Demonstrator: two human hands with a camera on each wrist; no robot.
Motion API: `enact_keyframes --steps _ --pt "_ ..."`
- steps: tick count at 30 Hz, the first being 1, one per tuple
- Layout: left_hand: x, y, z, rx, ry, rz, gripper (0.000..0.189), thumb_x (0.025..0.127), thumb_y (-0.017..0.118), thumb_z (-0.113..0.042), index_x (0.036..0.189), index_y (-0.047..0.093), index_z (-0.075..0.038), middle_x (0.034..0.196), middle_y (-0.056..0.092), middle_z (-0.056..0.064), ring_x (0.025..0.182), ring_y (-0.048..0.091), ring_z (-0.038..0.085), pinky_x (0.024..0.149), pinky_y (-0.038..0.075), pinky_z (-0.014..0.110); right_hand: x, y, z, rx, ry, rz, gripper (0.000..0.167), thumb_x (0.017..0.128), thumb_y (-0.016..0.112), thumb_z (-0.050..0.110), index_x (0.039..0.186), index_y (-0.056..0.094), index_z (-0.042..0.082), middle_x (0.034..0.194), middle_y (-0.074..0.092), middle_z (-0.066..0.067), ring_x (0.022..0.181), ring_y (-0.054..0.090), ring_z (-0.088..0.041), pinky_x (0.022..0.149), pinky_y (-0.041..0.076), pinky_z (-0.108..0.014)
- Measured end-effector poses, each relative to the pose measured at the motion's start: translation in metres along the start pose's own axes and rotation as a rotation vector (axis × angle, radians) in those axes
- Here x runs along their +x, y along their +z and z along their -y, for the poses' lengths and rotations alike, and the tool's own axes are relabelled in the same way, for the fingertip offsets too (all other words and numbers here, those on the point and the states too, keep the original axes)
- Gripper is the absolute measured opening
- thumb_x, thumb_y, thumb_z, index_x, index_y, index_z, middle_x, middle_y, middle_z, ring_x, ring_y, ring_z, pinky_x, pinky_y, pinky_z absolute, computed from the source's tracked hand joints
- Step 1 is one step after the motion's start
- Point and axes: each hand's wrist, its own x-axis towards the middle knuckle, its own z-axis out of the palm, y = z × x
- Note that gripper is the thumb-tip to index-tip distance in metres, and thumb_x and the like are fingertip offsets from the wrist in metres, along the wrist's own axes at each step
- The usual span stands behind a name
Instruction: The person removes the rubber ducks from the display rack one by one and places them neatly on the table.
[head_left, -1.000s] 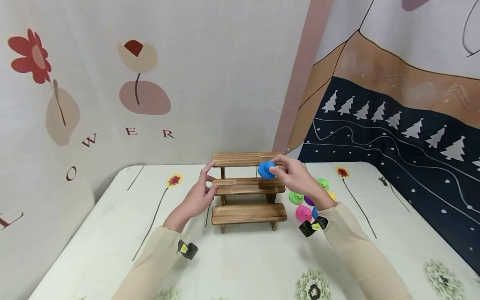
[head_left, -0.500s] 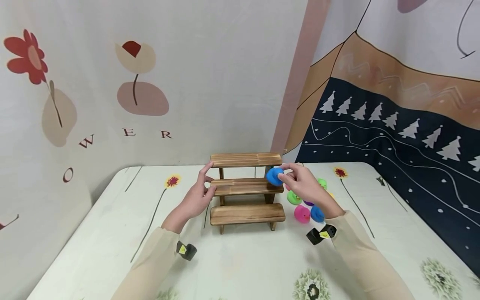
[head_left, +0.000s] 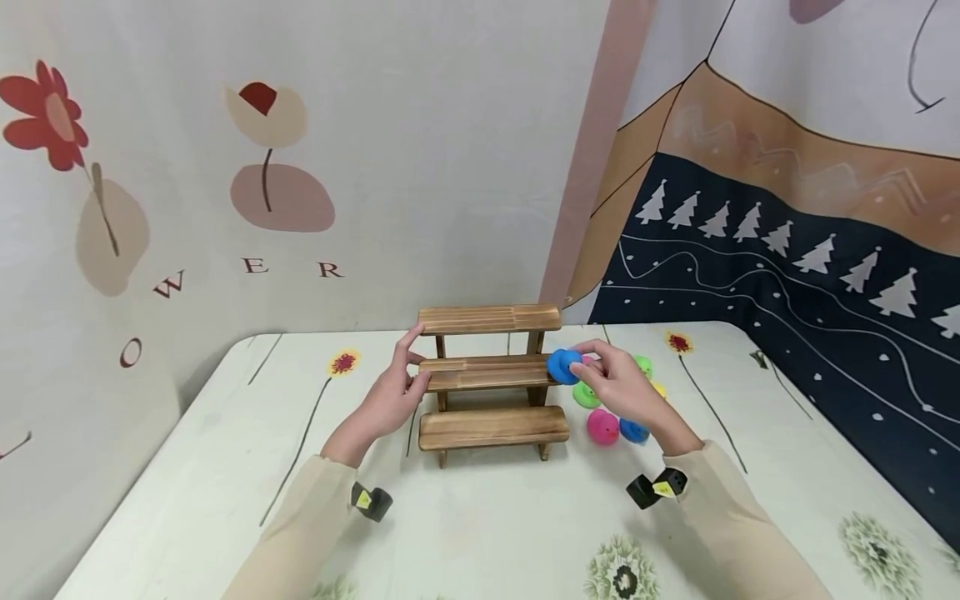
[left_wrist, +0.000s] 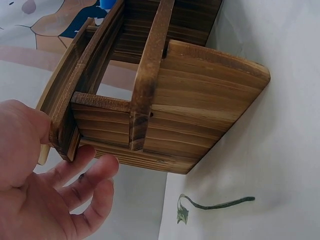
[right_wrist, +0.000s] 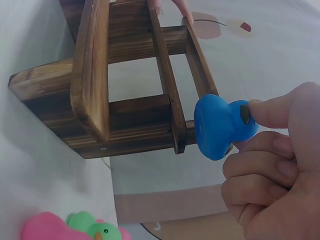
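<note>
A three-tier wooden step shelf [head_left: 492, 425] stands on the table, its tiers rising toward the back. My left hand [head_left: 390, 396] holds its left end, the thumb at the middle tier and the index finger reaching up to the top one. In the left wrist view, that hand [left_wrist: 55, 185] has its fingers about the end of a tier. Between thumb and fingers, my right hand [head_left: 618, 383] pinches a blue rubber duck [head_left: 561, 367] by its head. The duck is at the right end of the middle tier; in the right wrist view the duck [right_wrist: 212, 127] appears off the wood.
Several rubber ducks lie right of the shelf, among them a pink duck [head_left: 603, 427], another blue duck [head_left: 634, 431] and a green duck [head_left: 586, 395]; my right hand partly covers the group. A pale printed curtain [head_left: 420, 167] hangs behind the table.
My right hand has carried the blue duck right and down, from near the top tier to the middle tier's right end. The left hand has kept its place on the shelf.
</note>
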Motion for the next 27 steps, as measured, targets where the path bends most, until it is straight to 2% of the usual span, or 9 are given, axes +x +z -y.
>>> enact_keyframes --steps 7,14,20,27 --pt "0.001 -0.001 0.002 -0.002 0.006 -0.006 0.071 0.099 0.048 -0.007 0.152 0.005 -0.023 0.123 0.050 0.025 0.059 0.048 0.014 0.057 0.043 0.029 -0.008 -0.003 -0.008 -0.009 0.013 -0.036 0.034 0.097 0.057 0.015 0.127 0.054 -0.001 0.066 0.039 -0.002 0.064 0.045 -0.019 0.061 0.038 -0.028" --pt "-0.001 0.002 0.002 -0.007 -0.018 0.010 0.072 0.099 0.048 -0.008 0.152 0.003 -0.024 0.125 0.049 0.023 0.060 0.047 0.015 0.057 0.043 0.028 -0.019 -0.007 -0.016 0.002 0.054 -0.033 0.036 0.097 0.056 0.014 0.129 0.052 -0.003 0.066 0.039 -0.002 0.065 0.044 -0.019 0.063 0.037 -0.029" --pt "-0.001 0.002 0.001 -0.010 -0.019 0.002 0.070 0.099 0.047 -0.008 0.152 0.004 -0.024 0.125 0.049 0.023 0.060 0.047 0.015 0.056 0.042 0.028 -0.024 -0.009 -0.022 0.015 0.065 -0.025 0.037 0.097 0.056 0.015 0.128 0.051 -0.005 0.067 0.039 -0.001 0.063 0.043 -0.017 0.060 0.036 -0.028" --pt "0.000 0.002 0.001 -0.006 -0.016 0.009 0.071 0.100 0.047 -0.009 0.153 0.003 -0.024 0.125 0.048 0.024 0.059 0.048 0.014 0.055 0.042 0.028 -0.035 -0.008 -0.036 0.041 0.087 -0.058 0.036 0.097 0.057 0.014 0.128 0.052 -0.003 0.067 0.037 -0.001 0.060 0.040 -0.014 0.053 0.033 -0.026"
